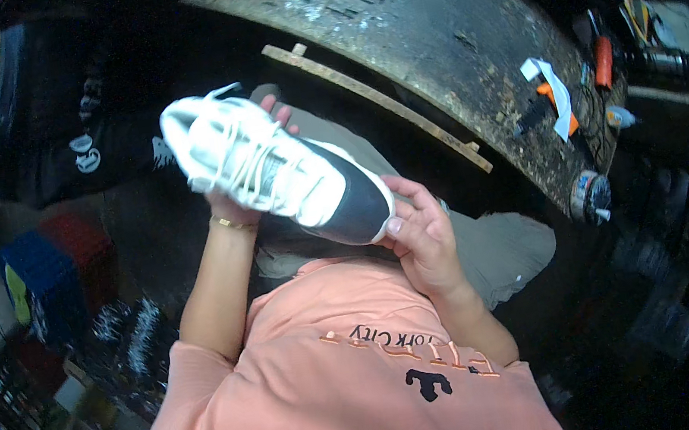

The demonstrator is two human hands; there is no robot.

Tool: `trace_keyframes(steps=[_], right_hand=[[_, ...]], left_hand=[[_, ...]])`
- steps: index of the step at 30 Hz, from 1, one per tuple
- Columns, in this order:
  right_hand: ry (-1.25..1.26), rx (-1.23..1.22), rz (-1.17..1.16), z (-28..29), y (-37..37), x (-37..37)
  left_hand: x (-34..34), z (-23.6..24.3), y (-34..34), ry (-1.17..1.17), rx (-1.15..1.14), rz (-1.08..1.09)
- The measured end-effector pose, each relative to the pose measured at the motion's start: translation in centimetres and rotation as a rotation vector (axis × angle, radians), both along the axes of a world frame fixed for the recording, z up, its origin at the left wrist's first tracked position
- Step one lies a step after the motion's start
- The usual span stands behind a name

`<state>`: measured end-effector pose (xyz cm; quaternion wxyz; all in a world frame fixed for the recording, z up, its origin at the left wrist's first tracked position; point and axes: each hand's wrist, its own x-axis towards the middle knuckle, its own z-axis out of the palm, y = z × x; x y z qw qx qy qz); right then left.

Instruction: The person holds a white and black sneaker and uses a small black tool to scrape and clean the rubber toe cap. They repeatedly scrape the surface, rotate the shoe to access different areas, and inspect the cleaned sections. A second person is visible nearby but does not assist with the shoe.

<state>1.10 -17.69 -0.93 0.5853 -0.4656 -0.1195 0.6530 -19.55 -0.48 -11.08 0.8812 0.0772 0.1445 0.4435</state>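
A white sneaker [254, 153] with a dark toe area and white laces is held above my lap. Its heel end points to the upper left, its toe to the lower right. From beneath, my left hand [230, 206] supports the shoe near its middle; the fingertips show past the far side, and the palm is mostly hidden. At the toe, my right hand [423, 232] pinches the edge of the sole between thumb and fingers.
Ahead stands a worn, stained workbench [423, 22] with a wooden strip [382, 105] along its near edge. On its right lie a white strip [557, 96], a red-handled tool [603, 61] and a small round container [589, 193]. Blue and red boxes [42, 268] stand at left.
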Motion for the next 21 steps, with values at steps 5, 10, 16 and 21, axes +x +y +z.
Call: trace_keyframes(steps=[5, 10, 16, 21], right_hand=[[0.084, 0.003, 0.005, -0.5, -0.9, 0.3], [0.160, -0.020, 0.045, -0.7, -0.9, 0.2], [0.066, -0.017, 0.067, -0.2, -0.5, 0.2], [0.022, 0.016, 0.076, 0.0, -0.6, 0.7]], left_hand=[[-2.7, 1.8, -2.1, 0.169, 0.094, 0.021], [-4.6, 2.1, -3.1, -0.081, 0.157, -0.056], [-4.9, 4.3, -3.7, 0.154, 0.182, 0.039], [-3.8, 6.3, -3.6, 0.112, 0.155, 0.067]])
